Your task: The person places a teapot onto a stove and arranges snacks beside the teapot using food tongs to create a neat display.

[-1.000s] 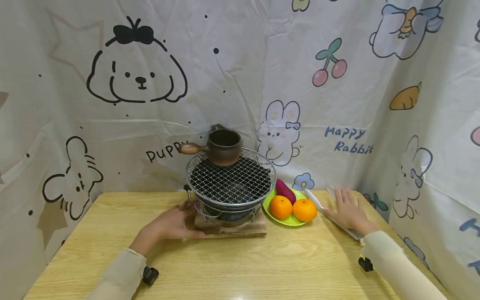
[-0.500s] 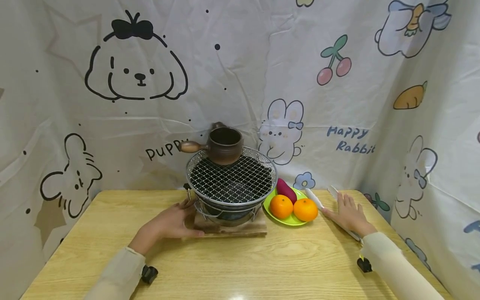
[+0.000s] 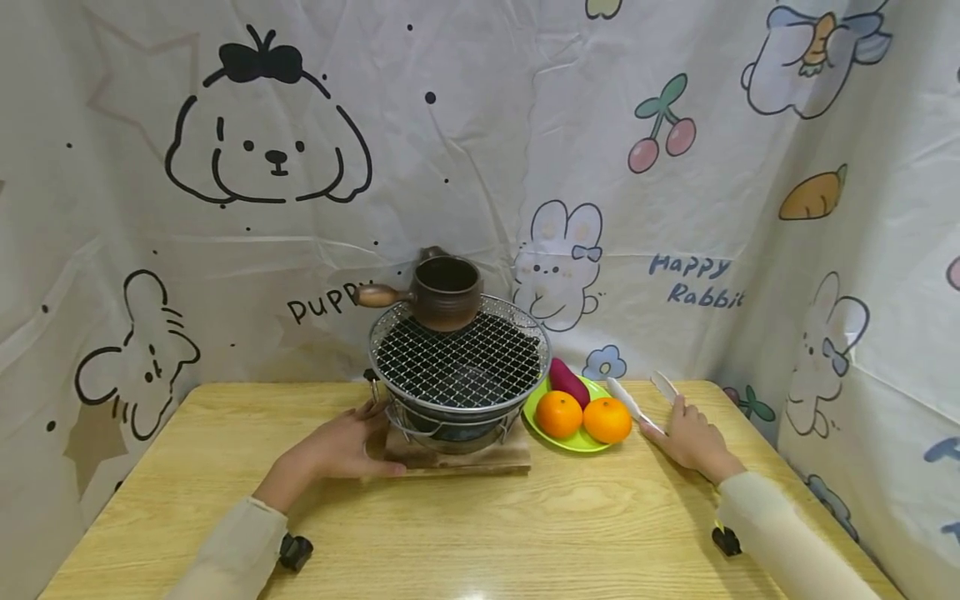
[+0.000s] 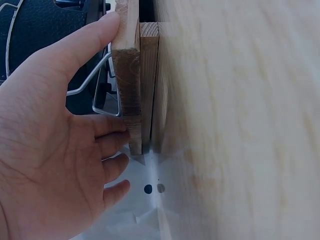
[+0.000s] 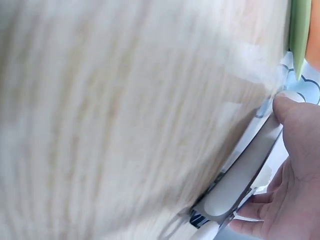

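Right hand grasps tongs near back right corner of worktop; swinging left might knock oranges off plate. Left hand, unclenched, touches wooden board near back edge; shoving could topple pot.

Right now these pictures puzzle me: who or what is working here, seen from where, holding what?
No machine: you see a person's left hand and right hand, both bare. The wide view comes from the wearer's head; the two close-ups come from the wrists. On the pale wooden table, a round metal mesh grill on a brown wooden board bears a brown pot. Beside it, a lime-green plate holds two round orange citrus fruits and a long purple vegetable. The left hand touches the board; the right holds silvery-white tongs.
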`<control>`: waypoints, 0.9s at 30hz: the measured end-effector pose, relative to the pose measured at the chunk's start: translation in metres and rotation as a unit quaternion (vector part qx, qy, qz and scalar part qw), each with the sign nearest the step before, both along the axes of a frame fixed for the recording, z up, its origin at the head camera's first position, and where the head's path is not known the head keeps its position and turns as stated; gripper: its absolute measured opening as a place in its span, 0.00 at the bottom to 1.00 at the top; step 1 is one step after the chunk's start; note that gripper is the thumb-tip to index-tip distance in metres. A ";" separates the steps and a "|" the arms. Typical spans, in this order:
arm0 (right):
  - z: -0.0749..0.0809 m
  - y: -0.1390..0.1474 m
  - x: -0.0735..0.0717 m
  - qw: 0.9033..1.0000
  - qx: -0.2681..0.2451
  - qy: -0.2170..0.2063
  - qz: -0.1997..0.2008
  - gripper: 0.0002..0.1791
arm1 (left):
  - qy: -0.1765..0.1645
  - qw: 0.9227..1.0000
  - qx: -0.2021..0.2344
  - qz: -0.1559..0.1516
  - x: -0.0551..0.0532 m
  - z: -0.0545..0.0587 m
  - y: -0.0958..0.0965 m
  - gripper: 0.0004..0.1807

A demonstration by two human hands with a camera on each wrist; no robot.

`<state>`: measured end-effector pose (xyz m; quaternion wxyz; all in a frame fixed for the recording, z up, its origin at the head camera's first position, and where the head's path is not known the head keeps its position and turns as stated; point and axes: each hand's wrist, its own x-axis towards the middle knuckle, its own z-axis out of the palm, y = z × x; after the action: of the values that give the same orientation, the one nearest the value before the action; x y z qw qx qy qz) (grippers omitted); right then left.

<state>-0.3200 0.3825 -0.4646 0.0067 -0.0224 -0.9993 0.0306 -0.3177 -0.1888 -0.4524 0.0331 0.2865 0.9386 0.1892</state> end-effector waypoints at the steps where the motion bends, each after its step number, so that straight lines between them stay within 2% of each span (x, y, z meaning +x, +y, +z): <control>1: 0.000 -0.001 0.000 1.000 0.002 0.002 -0.001 0.58 | 0.000 1.000 -0.001 0.001 0.001 0.000 -0.001 0.59; 8: -0.003 -0.004 -0.001 1.000 0.017 0.022 -0.001 0.57 | 0.003 1.000 0.002 0.003 0.003 0.003 -0.002 0.60; 16: -0.011 0.002 0.003 1.000 0.015 0.015 -0.002 0.59 | 0.000 1.000 -0.002 0.001 0.000 -0.003 -0.003 0.58; 27: -0.005 0.001 0.003 1.000 0.014 0.007 -0.008 0.60 | 0.000 1.000 -0.007 0.002 0.001 -0.003 -0.001 0.59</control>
<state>-0.3170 0.3837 -0.4693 0.0143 -0.0304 -0.9993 0.0165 -0.3170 -0.1902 -0.4557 0.0350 0.2838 0.9406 0.1831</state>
